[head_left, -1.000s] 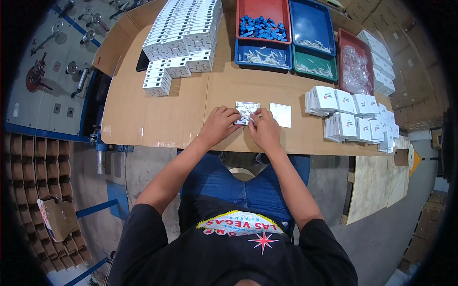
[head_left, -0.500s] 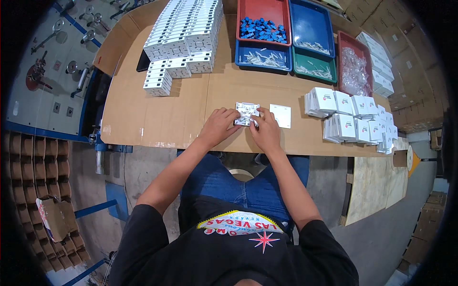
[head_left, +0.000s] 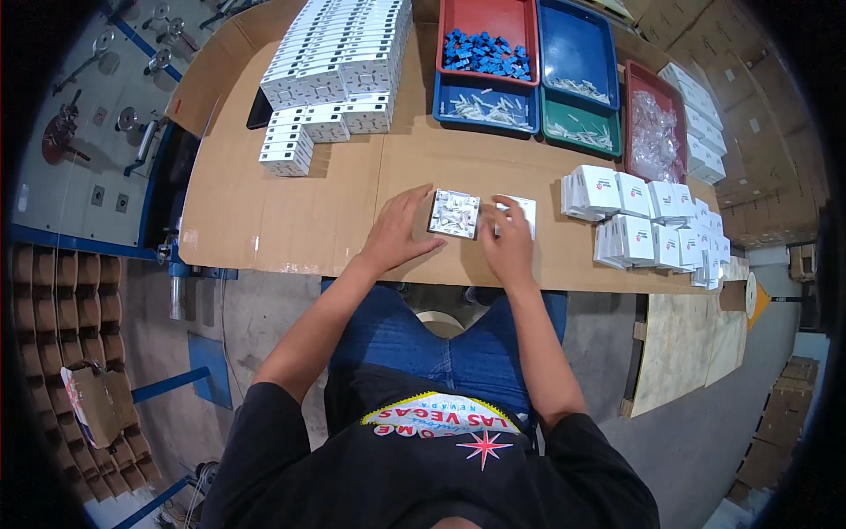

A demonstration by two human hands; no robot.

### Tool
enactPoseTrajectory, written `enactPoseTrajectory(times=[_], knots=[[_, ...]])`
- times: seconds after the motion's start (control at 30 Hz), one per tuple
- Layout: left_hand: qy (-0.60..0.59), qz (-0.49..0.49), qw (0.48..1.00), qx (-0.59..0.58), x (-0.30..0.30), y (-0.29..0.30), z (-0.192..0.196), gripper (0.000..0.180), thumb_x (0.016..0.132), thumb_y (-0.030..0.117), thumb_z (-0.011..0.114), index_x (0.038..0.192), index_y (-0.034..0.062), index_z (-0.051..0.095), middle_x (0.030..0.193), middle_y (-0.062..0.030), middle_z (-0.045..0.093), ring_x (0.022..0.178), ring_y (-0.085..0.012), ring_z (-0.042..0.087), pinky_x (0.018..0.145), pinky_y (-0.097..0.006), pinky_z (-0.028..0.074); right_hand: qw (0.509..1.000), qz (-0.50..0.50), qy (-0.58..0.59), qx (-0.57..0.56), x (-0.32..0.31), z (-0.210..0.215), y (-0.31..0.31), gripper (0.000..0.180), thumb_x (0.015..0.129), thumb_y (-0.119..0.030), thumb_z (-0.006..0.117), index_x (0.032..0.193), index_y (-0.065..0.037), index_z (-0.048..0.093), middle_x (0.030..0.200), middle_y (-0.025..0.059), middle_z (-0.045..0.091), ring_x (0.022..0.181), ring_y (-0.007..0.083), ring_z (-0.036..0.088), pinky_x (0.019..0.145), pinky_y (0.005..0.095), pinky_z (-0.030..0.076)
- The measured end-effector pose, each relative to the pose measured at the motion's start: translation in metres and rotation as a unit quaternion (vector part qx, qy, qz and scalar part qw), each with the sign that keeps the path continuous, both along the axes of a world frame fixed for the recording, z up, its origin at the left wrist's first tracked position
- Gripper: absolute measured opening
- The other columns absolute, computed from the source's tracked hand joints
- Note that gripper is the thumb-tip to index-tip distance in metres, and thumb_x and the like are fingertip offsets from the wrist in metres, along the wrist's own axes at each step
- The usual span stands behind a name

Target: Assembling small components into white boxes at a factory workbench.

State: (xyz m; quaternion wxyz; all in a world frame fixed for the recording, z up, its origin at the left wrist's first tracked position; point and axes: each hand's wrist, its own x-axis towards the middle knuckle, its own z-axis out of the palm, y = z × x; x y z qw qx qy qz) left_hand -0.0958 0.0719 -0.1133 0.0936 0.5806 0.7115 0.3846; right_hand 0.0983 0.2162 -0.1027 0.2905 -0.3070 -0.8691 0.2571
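Observation:
A small open white box (head_left: pixel 455 213) with little white parts in it lies on the cardboard-covered table (head_left: pixel 300 220) in front of me. My left hand (head_left: pixel 399 231) rests flat beside its left edge, fingers spread, touching it. My right hand (head_left: pixel 507 244) sits just right of the box, its fingers over a flat white lid or card (head_left: pixel 524 210). Neither hand lifts anything off the table.
Stacked white boxes (head_left: pixel 339 53) fill the far left. Red (head_left: pixel 483 31), blue (head_left: pixel 577 48) and green (head_left: pixel 580 130) trays with small parts stand at the back, plus a red tray of clear bags (head_left: pixel 652 132). More white boxes (head_left: pixel 648 225) sit at right.
Both hands have moved apart from the small box; before they were close together over it. The box now lies uncovered between them.

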Motion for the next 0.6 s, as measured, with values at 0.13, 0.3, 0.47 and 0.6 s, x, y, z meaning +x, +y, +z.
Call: enactPoseTrajectory(times=[0.13,0.3,0.47,0.6], knots=[[-0.028,-0.003,0.998,-0.059,-0.004,0.009,0.005,0.102,0.073,0.041,0.088,0.155,0.0058,0.039,0.152,-0.0173,0.050,0.143,-0.0347,0.045,0.124,-0.049,0.027,0.990,-0.138,-0.020,0.024,0.029,-0.002,0.020,0.031,0.089,-0.015,0.071,0.119,-0.006,0.069,0.125,0.0145,0.061,0.114,0.0354,0.061,0.094,0.0456,0.052],[0.011,-0.005,0.998,-0.060,-0.007,0.013,-0.018,0.102,0.072,0.041,0.089,0.154,0.0047,0.039,0.151,-0.0179,0.051,0.143,-0.0339,0.045,0.125,-0.053,0.024,0.956,-0.248,-0.154,-0.014,0.036,-0.010,0.022,0.052,0.087,-0.028,0.079,0.129,-0.002,0.062,0.127,0.0174,0.059,0.118,0.0366,0.059,0.093,0.0480,0.052],[-0.019,0.038,0.998,-0.044,0.008,0.010,-0.017,0.102,0.070,0.037,0.090,0.153,0.0040,0.041,0.144,-0.0191,0.053,0.137,-0.0353,0.048,0.122,-0.054,0.027,0.957,-0.212,-0.132,-0.149,0.034,-0.016,0.042,0.055,0.082,-0.032,0.086,0.120,0.000,0.063,0.109,0.0170,0.066,0.105,0.0317,0.065,0.089,0.0436,0.053],[-0.113,0.117,0.986,-0.022,0.031,0.009,-0.012,0.097,0.070,0.022,0.091,0.152,0.0033,0.041,0.136,-0.0188,0.049,0.133,-0.0365,0.051,0.114,-0.051,0.040,0.948,-0.169,0.020,-0.270,0.043,-0.036,0.057,0.039,0.087,-0.024,0.081,0.111,0.001,0.065,0.095,0.0104,0.068,0.090,0.0227,0.067,0.082,0.0348,0.053]])
